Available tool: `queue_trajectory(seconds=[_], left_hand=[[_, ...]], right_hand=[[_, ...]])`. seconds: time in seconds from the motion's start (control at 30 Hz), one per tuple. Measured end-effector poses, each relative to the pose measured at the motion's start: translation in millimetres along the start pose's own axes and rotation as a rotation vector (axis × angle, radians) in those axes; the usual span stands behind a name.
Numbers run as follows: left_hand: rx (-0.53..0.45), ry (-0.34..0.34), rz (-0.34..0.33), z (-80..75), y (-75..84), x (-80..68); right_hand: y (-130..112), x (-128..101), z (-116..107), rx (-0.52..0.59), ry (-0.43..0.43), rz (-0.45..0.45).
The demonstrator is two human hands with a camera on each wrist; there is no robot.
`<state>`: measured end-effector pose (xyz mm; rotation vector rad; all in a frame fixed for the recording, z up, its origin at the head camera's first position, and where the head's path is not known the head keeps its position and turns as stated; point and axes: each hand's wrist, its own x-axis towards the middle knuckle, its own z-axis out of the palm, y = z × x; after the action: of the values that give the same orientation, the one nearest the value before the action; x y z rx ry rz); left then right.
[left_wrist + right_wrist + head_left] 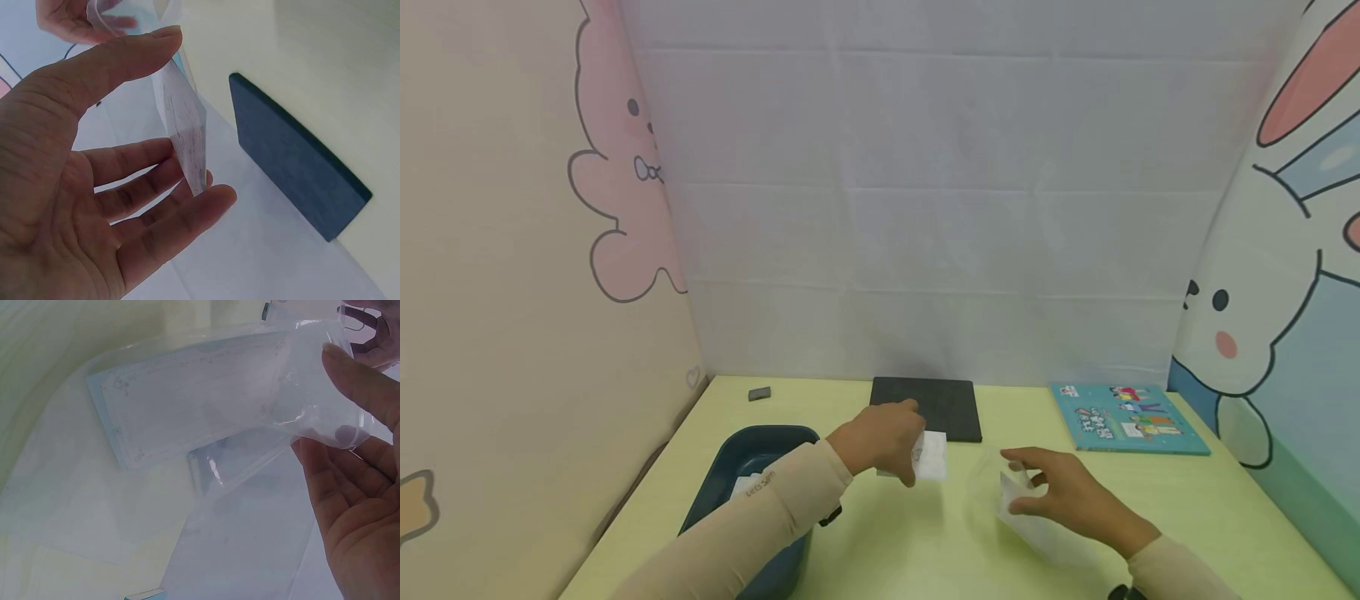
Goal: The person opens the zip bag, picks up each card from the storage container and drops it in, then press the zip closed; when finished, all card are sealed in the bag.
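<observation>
My left hand [880,437] pinches a thin white printed paper packet [181,119] between thumb and fingertips, above the table. In the left wrist view the packet is seen nearly edge-on. To its right, my right hand [1071,492] holds a clear plastic bag [983,487] near its mouth, the thumb on one side and the fingers on the other. Inside the bag, a bundle of white printed slips with a pale blue edge [200,400] lies aslant, seen in the right wrist view. The bag's mouth faces the left hand.
A dark blue bin [775,430] stands at the left, partly behind my left forearm, with white paper [743,485] in it. A black flat slab [936,404] lies at the back. Blue picture book [1131,421] is at the back right, a small grey block [759,393] at the back left.
</observation>
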<state>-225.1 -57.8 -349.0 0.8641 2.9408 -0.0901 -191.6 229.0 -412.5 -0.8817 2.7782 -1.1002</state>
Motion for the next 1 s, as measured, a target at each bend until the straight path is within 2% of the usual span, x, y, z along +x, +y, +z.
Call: queue_trajectory(seconds=[0.17,0.43,0.77,1.0], left_hand=[[-0.014,-0.008,0.01,5.4,14.7,3.4],[0.018,0.057,0.066,11.2,32.4,7.0],[0.002,0.064,0.028,20.1,46.5,11.5],[0.018,0.055,0.059,19.1,53.7,11.5]], right_hand=[[-1,0,2,-0.001,0.001,0.004],[-1,1,4,0.001,0.003,-0.012],[-3,2,6,-0.008,0.01,-0.021],[-7,5,6,0.0,0.012,-0.029]])
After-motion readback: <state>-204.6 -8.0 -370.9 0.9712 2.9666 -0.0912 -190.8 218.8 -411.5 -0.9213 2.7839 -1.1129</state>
